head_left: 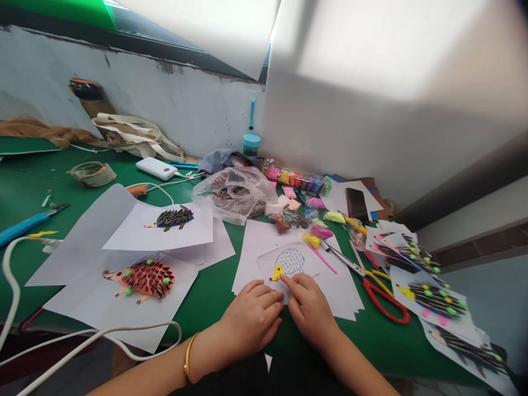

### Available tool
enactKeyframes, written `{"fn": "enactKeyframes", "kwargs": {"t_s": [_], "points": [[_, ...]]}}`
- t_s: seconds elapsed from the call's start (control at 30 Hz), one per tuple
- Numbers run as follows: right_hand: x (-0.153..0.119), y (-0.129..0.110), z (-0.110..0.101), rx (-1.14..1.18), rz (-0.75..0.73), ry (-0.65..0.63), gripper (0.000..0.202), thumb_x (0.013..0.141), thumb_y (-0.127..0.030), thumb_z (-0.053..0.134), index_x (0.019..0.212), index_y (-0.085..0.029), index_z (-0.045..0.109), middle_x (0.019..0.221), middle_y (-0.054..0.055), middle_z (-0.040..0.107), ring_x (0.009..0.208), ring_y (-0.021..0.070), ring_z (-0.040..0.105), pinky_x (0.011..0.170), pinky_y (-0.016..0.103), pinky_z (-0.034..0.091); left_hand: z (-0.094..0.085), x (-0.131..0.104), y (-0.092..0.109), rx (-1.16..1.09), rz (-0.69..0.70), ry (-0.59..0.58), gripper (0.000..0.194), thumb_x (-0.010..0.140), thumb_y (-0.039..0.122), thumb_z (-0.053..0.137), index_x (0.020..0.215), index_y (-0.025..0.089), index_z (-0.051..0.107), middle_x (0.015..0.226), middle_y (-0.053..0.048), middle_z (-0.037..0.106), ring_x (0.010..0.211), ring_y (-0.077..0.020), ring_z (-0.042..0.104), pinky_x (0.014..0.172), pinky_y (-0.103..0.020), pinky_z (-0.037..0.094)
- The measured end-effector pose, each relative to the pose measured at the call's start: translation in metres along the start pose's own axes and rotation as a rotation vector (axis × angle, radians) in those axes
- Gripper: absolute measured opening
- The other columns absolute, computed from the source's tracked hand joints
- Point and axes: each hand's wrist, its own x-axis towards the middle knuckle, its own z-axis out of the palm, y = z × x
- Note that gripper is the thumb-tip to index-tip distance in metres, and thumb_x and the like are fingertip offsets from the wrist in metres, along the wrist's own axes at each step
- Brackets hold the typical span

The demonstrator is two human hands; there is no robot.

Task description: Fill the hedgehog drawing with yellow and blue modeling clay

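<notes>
A small sheet with a blue hedgehog drawing (291, 260) lies in front of me, its oval body filled with little marks. Yellow clay (278, 271) covers the hedgehog's head, with a dark eye and nose. My right hand (310, 309) touches this clay with its outstretched index finger; its other fingers are bent and hold nothing visible. Beside it, my left hand (252, 314) lies palm down at the paper's near edge, fingers lightly bent and a gold bangle (188, 357) on the wrist. Under the drawing is a stack of white paper (251, 247).
Red-handled scissors (385, 302) and a pink stick (322, 258) lie to the right, near finished hedgehog pictures (437, 300). Clay packets (319, 231) and a plastic bag of seeds (235, 195) sit behind. Leftward are a red hedgehog picture (144, 279), white cable (119, 330) and blue cutter (25, 226).
</notes>
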Motion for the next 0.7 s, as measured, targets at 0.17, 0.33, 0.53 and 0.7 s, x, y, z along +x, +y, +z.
{"fn": "enactKeyframes", "kwargs": {"t_s": [0.17,0.33,0.53,0.7], "points": [[0.0012,-0.0026,-0.0006,-0.065,-0.016,-0.042,0.045,0.087,-0.009,0.047,0.127,-0.019,0.063,0.087,0.007,0.058,0.083,0.0224,0.053,0.074,0.038,0.047,0.0016,0.0,-0.0005,0.006,0.007,0.007,0.019,0.086,0.024,0.057,0.103,0.018,0.063,0.111,-0.004,0.07,0.102,-0.021,0.061,0.101,-0.042,0.041],[0.0022,-0.0042,0.0004,-0.118,-0.017,-0.055,0.044,0.087,-0.009,0.047,0.126,-0.02,0.064,0.087,0.007,0.058,0.084,0.0221,0.053,0.075,0.036,0.046,0.0024,0.0002,0.0001,0.016,0.006,0.018,0.02,0.086,0.023,0.058,0.104,0.019,0.064,0.108,-0.005,0.07,0.1,-0.0213,0.062,0.101,-0.043,0.041],[0.0019,-0.003,0.0007,-0.095,0.001,-0.056,0.04,0.087,-0.009,0.046,0.122,-0.017,0.065,0.088,0.008,0.058,0.084,0.0225,0.053,0.075,0.037,0.047,0.0019,0.0,0.0002,0.008,-0.006,0.013,0.02,0.085,0.023,0.059,0.105,0.019,0.064,0.108,-0.004,0.07,0.1,-0.0197,0.062,0.103,-0.042,0.04],[0.0017,-0.0024,0.0002,-0.052,0.017,-0.038,0.043,0.087,-0.008,0.045,0.125,-0.017,0.063,0.088,0.008,0.058,0.084,0.0225,0.053,0.076,0.038,0.048,0.0014,-0.0001,0.0003,0.003,-0.011,-0.003,0.02,0.086,0.024,0.059,0.104,0.02,0.064,0.11,-0.004,0.07,0.101,-0.0194,0.062,0.104,-0.042,0.04]]}}
